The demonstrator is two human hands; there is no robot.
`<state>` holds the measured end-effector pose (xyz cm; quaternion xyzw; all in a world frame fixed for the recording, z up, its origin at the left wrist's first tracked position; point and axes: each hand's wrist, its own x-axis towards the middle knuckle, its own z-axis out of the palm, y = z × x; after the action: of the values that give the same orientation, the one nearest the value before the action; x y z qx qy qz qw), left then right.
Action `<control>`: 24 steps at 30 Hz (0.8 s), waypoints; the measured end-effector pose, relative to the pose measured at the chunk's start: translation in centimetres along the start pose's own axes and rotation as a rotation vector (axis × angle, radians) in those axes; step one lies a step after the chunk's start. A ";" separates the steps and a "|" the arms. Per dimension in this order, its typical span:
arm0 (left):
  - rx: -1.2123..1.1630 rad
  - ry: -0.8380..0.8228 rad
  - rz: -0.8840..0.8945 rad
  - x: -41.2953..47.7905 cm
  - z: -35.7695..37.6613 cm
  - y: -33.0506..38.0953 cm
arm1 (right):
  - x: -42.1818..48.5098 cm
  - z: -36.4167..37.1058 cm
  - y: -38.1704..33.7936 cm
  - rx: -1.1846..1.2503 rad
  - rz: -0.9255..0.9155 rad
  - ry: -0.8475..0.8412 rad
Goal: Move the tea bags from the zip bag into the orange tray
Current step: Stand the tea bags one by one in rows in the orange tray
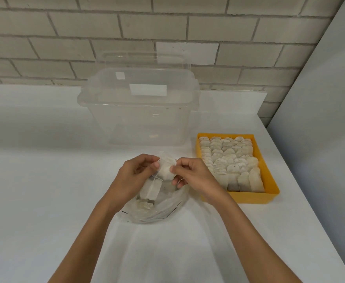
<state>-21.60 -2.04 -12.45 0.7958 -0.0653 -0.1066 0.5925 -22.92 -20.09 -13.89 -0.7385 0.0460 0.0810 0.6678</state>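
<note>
fingers [156, 164] clamp a tea bag [166, 168]

head view: left hand [134, 176] and right hand [194, 176] both pinch it, just over the zip bag [167, 209]. tray [249, 196] sits to the right, nearly full. right hand's nearer, so that's the likely carrier.

Both hands [135, 176] [194, 176] over zip bag [167, 209] at front ctr of table [45, 180], tray [249, 198] just to R.

Front ctr on table: zip bag, w/ a few tea bags [149, 190] inside. Above bag's far end: L hand and R hand side by side, one tea bag [167, 168] pinched btwn them. Just R of bag, beside R hand: tray, packed w/ rows of tea bags [228, 160] pressed together. Behind bag, ctr: bin [139, 119], near tray's far L corner but apart from it. Behind bin: lid [143, 60], upright at wall [45, 37]. Far R, past table edge: upright panel [320, 99].
</note>
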 end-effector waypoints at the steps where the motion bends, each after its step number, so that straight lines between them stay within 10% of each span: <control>1: -0.009 0.000 -0.002 0.0 0.1 0.1 | 0.0 -0.1 -0.1 0.027 0.005 0.004; 24: -0.068 0.000 0.023 1.4 0.4 1.2 | -0.5 -1.2 -0.1 0.013 -0.017 -0.023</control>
<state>-20.36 -3.10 -11.50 0.7744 -0.0705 -0.1019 0.6204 -23.34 -21.32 -13.55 -0.7335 0.0329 0.0835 0.6738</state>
